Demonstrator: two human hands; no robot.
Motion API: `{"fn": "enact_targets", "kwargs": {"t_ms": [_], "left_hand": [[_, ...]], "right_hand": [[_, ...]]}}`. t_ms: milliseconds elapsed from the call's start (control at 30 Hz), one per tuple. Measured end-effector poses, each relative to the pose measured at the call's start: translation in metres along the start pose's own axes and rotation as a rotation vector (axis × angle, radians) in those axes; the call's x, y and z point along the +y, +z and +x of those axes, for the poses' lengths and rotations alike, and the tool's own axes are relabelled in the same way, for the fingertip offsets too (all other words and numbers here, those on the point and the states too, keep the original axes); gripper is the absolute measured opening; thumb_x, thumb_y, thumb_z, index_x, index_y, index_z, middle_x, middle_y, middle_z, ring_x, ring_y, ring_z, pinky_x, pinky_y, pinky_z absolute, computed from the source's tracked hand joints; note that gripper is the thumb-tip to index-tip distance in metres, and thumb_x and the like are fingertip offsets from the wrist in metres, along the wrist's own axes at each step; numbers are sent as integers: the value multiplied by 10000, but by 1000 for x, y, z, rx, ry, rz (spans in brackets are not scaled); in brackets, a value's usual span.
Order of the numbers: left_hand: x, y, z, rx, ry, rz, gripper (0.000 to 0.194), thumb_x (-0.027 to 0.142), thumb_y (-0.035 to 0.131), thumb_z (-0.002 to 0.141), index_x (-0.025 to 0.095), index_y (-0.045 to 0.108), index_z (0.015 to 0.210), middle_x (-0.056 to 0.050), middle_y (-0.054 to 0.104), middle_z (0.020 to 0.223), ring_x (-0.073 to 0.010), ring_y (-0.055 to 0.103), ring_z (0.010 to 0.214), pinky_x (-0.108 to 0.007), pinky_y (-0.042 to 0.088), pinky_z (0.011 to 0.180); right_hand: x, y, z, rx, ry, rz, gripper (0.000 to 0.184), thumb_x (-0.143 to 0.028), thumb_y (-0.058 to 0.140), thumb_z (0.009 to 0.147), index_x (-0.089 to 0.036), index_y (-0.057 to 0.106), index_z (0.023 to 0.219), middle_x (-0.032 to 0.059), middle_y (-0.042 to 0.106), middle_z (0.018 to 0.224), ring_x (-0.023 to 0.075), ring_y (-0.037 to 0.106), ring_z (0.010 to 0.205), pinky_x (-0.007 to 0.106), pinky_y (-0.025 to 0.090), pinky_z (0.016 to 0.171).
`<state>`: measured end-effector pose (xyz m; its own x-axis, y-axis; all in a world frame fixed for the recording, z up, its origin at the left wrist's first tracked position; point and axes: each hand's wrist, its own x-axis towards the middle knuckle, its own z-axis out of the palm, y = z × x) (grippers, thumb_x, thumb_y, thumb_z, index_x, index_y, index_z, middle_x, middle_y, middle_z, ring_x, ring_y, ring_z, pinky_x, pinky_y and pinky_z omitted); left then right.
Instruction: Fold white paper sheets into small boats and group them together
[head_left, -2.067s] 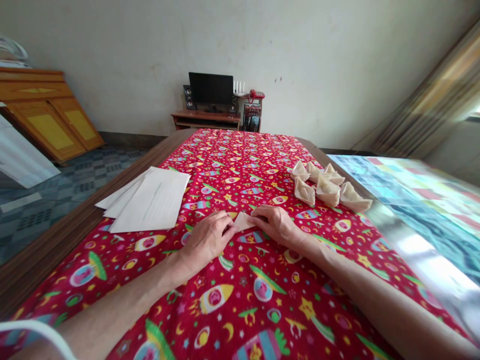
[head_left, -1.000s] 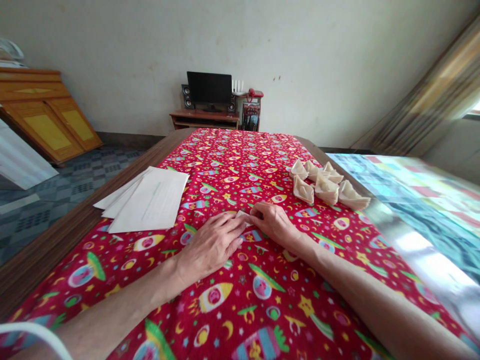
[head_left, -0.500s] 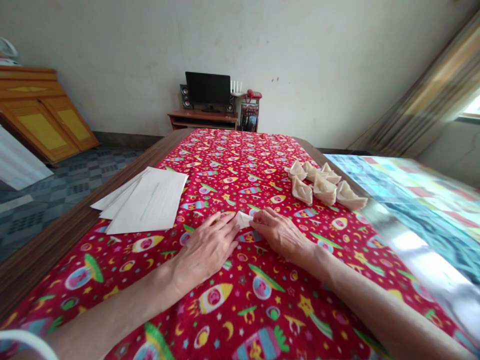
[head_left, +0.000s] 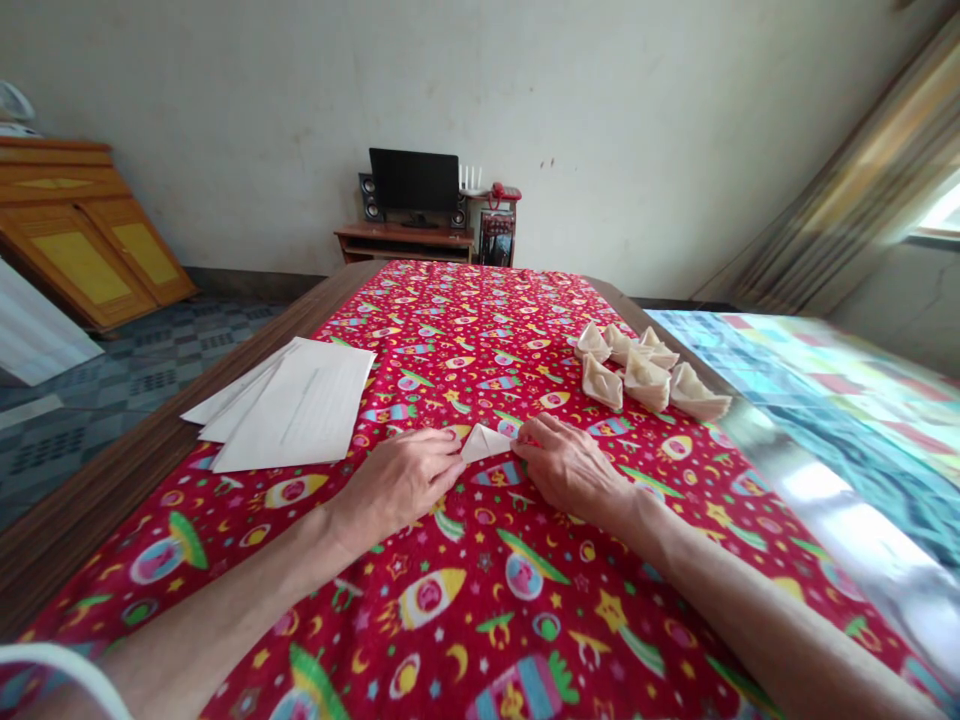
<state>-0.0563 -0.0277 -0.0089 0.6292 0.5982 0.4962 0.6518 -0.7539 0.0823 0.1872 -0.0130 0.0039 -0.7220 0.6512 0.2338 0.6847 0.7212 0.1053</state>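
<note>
A small piece of folded white paper (head_left: 486, 442) with a pointed top lies on the red patterned cloth (head_left: 450, 330), between my two hands. My left hand (head_left: 411, 468) is closed on its left corner, the fingertips partly hidden behind the knuckles. On the other side, my right hand (head_left: 564, 462) pinches the right corner with bent fingers. Several folded paper boats (head_left: 646, 380) stand grouped on the cloth beyond my right hand. Up and to the left of my left hand, flat sheets of white paper (head_left: 300, 405) lie in a fanned stack.
The cloth covers a table with a dark wooden edge (head_left: 120, 470). Right of it is a surface with a teal and multicoloured cover (head_left: 840, 400). A monitor (head_left: 414, 182) sits on a desk against the far wall, and a wooden cabinet (head_left: 90, 230) stands at left.
My hands have moved slightly apart, the left one leftward and the right one a little rightward. More of the folded paper now shows between them.
</note>
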Motion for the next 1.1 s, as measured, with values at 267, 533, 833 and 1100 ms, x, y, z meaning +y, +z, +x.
{"fn": "enact_targets", "kwargs": {"t_ms": [267, 533, 833, 1100], "left_hand": [[1, 16, 19, -58, -162, -74, 270, 310, 547, 874, 175, 580, 1105, -61, 563, 963, -207, 549, 916, -345, 486, 819], [1, 17, 19, -52, -179, -131, 206, 204, 569, 849, 171, 582, 1051, -43, 525, 942, -193, 529, 903, -311, 465, 807], [-6, 24, 18, -29, -163, -173, 180, 234, 542, 875, 189, 597, 1041, -29, 528, 919, -174, 549, 863, -289, 468, 773], [-9, 26, 18, 1, -223, -309, 194, 252, 549, 875, 183, 639, 1032, -36, 558, 915, -158, 576, 832, -269, 472, 758]], "right_hand": [[-5, 5, 18, 115, -147, -68, 201, -238, 438, 941, -149, 612, 989, 80, 608, 922, 186, 500, 841, 300, 402, 698], [2, 20, 24, 194, -111, 253, 207, -241, 454, 937, -169, 647, 942, 69, 621, 920, 152, 536, 831, 248, 429, 717], [-2, 14, 26, 155, -114, 215, 214, -247, 475, 924, -150, 655, 862, 76, 618, 857, 157, 540, 791, 251, 423, 692], [1, 16, 26, 193, -109, 291, 240, -176, 400, 943, -151, 637, 915, 70, 632, 890, 143, 552, 808, 235, 420, 708]]}}
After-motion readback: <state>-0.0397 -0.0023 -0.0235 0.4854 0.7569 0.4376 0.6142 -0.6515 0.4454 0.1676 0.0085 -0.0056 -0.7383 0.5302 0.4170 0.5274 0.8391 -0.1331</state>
